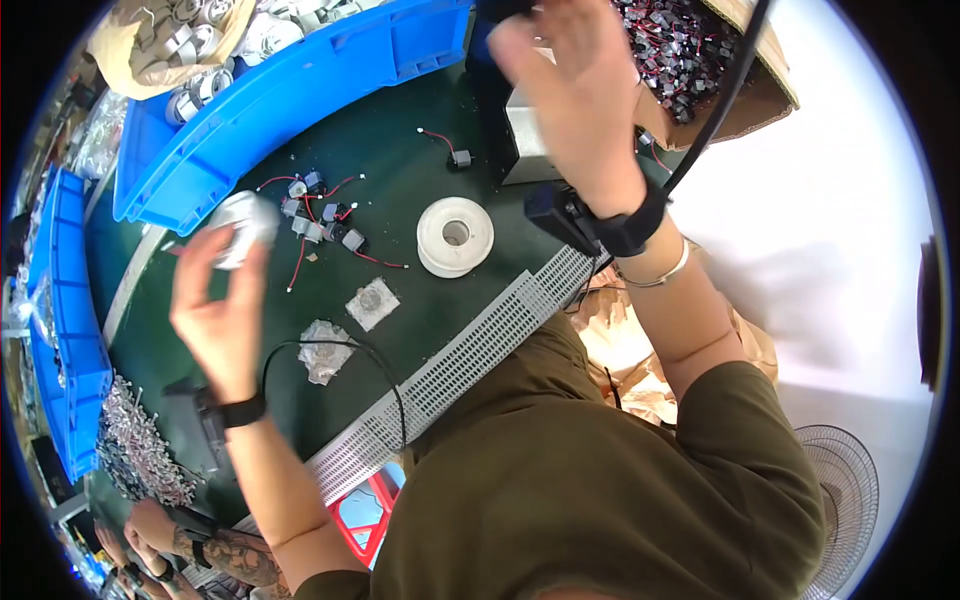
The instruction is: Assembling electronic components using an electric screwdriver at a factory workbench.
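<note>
1 white part [243, 228] in left hand [215, 320]; 1 spool [450, 262].

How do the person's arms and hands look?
Short olive sleeves. The left hand and right hand are bare. Each wrist wears a black strap with a boxy black device; a thin black cable shows near the left one. A thin pale bangle circles the right forearm.

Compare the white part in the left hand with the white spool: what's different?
Support: the white part is held in the left hand; the white spool rests on the green table.
Clarity: the white part is blurred, its details unreadable; the white spool is sharp.
Opening: the white spool shows a round central hole; on the white part I can't make one out.
Shared: both look white and rounded.
</note>
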`<state>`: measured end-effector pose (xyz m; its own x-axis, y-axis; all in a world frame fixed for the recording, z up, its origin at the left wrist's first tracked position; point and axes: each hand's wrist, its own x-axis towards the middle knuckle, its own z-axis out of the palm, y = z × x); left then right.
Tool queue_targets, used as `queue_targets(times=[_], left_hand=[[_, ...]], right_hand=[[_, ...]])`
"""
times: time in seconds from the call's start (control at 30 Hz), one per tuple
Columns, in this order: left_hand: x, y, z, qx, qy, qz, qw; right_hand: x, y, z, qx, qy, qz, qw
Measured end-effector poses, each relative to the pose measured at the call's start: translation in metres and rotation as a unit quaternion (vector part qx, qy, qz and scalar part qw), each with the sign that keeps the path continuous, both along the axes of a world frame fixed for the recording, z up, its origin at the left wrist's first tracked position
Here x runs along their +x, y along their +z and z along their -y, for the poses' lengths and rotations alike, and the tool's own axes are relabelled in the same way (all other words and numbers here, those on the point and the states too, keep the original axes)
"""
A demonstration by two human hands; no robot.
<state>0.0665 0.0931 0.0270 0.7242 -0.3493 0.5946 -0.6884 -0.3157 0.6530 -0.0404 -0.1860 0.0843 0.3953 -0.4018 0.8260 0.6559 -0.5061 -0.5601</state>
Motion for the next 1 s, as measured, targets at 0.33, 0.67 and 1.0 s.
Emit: queue_targets(times=[0.33, 0.67, 1.0], left_hand=[[0.053, 0.027, -0.084, 0.353, 0.314, 0.059, 0.879], [0.171, 0.102, 0.140, 0.408, -0.151, 0.177, 0.883], [0.194, 0.110, 0.080, 0.374, 0.087, 0.564, 0.731]], right_hand=[[0.011, -0.074, -0.001, -0.536, -0.125, -0.497, 0.670], [-0.007, -0.021, -0.005, -0.306, -0.033, -0.423, 0.852], [-0.049, -0.018, 0.005, 0.043, 0.194, -0.350, 0.916]])
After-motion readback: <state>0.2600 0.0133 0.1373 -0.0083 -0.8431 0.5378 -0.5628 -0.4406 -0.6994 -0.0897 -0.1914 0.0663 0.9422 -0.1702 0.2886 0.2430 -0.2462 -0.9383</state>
